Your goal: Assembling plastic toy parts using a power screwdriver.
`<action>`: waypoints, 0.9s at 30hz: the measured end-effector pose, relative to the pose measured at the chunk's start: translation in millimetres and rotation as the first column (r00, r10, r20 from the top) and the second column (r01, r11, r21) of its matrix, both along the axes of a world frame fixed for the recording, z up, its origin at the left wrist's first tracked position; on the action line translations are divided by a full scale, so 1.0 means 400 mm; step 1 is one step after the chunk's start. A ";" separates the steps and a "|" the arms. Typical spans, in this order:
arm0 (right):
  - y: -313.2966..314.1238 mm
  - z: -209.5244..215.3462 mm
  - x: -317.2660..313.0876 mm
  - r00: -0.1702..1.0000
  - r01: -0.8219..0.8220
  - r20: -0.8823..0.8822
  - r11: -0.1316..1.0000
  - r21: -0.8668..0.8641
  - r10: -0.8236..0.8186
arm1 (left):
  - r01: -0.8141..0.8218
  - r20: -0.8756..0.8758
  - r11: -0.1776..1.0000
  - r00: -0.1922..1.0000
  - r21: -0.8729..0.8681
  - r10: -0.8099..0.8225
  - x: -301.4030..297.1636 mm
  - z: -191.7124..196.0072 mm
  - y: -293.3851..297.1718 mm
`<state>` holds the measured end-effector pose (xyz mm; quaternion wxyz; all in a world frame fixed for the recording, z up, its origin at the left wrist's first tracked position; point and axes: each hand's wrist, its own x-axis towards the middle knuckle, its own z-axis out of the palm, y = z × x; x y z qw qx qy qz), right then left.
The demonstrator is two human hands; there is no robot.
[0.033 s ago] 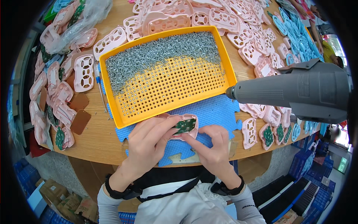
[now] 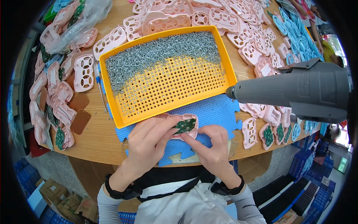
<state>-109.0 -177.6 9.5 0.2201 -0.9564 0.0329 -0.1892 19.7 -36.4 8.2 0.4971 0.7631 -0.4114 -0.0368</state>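
Nothing has shifted: both hands, left (image 2: 149,140) and right (image 2: 212,147), still pinch the pink shell (image 2: 186,125); I press its green board (image 2: 185,125) flat, edges aligned, fingertips steady.

Screws (image 2: 160,56) in tray (image 2: 112,108), foam mat (image 2: 216,112) before it, shells (image 2: 238,22) behind

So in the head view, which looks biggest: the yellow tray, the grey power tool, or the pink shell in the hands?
1. Yellow tray
2. Grey power tool, though it hangs nearer the camera, so its size is unsure
3. Pink shell, clearly smallest
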 end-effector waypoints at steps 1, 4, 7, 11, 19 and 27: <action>0.000 -0.002 0.001 1.000 0.001 0.000 1.000 0.001 -0.001 | -0.006 0.011 1.000 1.000 0.001 0.006 -0.001 0.000 -0.001; 0.000 -0.010 0.001 1.000 0.001 0.020 1.000 -0.003 -0.001 | -0.010 0.011 1.000 1.000 -0.005 0.010 -0.002 0.005 -0.007; 0.001 -0.012 0.002 0.999 0.014 0.031 1.000 0.009 -0.014 | -0.007 -0.037 0.999 0.999 -0.032 0.005 -0.008 0.013 -0.008; 0.010 -0.023 -0.001 0.996 0.052 0.078 0.999 0.003 -0.052 | -0.043 -0.019 0.999 0.999 0.012 0.043 -0.023 0.007 0.000; -0.016 -0.024 -0.004 0.996 -0.089 0.034 0.996 0.007 0.088 | -0.126 0.317 0.971 0.947 0.203 0.057 -0.040 0.010 0.000; -0.026 -0.021 -0.001 0.993 -0.110 0.040 0.994 0.020 0.109 | 0.117 0.256 0.971 0.952 0.206 -0.169 -0.022 0.000 0.009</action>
